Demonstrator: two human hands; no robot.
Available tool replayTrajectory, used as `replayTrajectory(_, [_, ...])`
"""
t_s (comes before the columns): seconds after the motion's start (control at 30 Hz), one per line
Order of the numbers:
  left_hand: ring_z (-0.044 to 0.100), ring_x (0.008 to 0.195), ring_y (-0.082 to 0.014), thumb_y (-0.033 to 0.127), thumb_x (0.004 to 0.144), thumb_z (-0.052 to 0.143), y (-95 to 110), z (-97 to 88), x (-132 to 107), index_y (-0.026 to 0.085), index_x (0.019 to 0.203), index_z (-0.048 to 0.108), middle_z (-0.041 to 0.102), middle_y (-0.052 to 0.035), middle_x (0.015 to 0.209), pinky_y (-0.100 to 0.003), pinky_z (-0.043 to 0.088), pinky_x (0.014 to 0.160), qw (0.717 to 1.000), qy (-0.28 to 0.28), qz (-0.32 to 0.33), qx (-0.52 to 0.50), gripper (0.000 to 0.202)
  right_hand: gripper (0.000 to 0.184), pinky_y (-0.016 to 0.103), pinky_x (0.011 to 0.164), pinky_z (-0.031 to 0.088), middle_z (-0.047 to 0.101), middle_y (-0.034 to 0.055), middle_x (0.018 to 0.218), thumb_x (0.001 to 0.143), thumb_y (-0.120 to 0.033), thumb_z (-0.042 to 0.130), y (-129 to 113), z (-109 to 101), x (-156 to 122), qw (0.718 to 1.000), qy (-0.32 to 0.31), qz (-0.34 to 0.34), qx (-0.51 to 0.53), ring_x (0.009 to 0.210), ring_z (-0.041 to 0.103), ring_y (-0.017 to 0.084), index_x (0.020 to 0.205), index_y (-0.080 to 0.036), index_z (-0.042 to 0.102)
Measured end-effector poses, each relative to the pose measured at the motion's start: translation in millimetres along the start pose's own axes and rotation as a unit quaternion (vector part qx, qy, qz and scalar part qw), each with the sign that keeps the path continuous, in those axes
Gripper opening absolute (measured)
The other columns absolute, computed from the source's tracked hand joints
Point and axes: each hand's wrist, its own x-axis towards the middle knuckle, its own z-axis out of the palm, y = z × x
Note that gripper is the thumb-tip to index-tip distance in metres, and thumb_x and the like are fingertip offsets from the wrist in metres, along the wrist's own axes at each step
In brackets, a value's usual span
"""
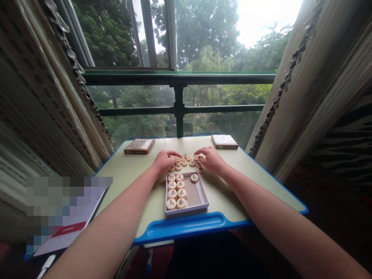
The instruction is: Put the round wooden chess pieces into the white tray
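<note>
My left hand point(165, 161) rests at the left edge of a loose cluster of round wooden xiangqi pieces point(184, 163), thumb and fingers apart and touching or just over the nearest ones. On the cluster's right side is my right hand point(213, 159), its fingers stretched over more pieces, thumb apart. Parts of the pieces under both hands are hidden. Nearer to me lies a shallow white box point(194, 197). Two columns of xiangqi pieces point(176, 192) with dark characters fill its left side. A single piece point(194, 178) sits near its top right corner.
A blue-edged folding table point(247, 193) carries everything, with a moulded blue trough point(186, 226) at its front. Two flat boxes, one left point(140, 146) and one right point(224, 142), lie at the back. A tablet point(69, 224) with a cable stands at the left. Curtains flank the window.
</note>
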Motion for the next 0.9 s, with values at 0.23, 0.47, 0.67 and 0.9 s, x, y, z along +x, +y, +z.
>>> replayTrajectory(0.23, [0.058,0.095,-0.0233,0.023,0.062,0.052,-13,-4.3,4,0.018,0.079,0.07,0.065,-0.0088,0.101,-0.033,0.043,0.087,0.989,0.012,-0.003,0.146,0.025,0.024,0.029,0.084,0.035,0.066,0.0042,0.098,0.077,-0.021,0.049,11,3,2,0.999,-0.034,-0.011,-0.036,0.089,0.053,0.019,0.087,-0.02,0.071])
replayTrajectory(0.47, [0.059,0.091,-0.0223,0.028,0.065,0.054,-1,0.0,-1,0.017,0.078,0.069,0.067,-0.0081,0.094,-0.034,0.043,0.084,0.994,0.014,0.047,0.094,0.022,0.022,0.03,0.084,0.033,0.066,0.0051,0.094,0.075,-0.025,0.051,7,6,5,0.999,-0.031,0.009,-0.025,0.088,0.053,0.018,0.083,-0.021,0.071])
replayTrajectory(0.67, [0.059,0.07,-0.0189,0.03,0.067,0.053,7,-2.3,-5,0.017,0.078,0.07,0.068,-0.007,0.086,-0.033,0.048,0.067,0.993,0.034,0.054,0.096,0.024,0.023,0.034,0.088,0.031,0.066,0.0084,0.09,0.073,-0.035,0.055,7,8,8,0.998,-0.038,0.055,-0.014,0.096,0.05,0.022,0.079,-0.02,0.072])
replayTrajectory(0.9, [0.06,0.07,-0.017,0.034,0.068,0.057,12,-2.2,-8,0.015,0.088,0.068,0.068,-0.0078,0.088,-0.03,0.048,0.065,0.997,0.017,0.063,0.05,0.03,0.02,0.029,0.076,0.042,0.067,0.0061,0.084,0.068,-0.031,0.063,3,3,5,0.982,0.018,0.096,0.161,0.081,0.057,0.017,0.081,-0.016,0.067])
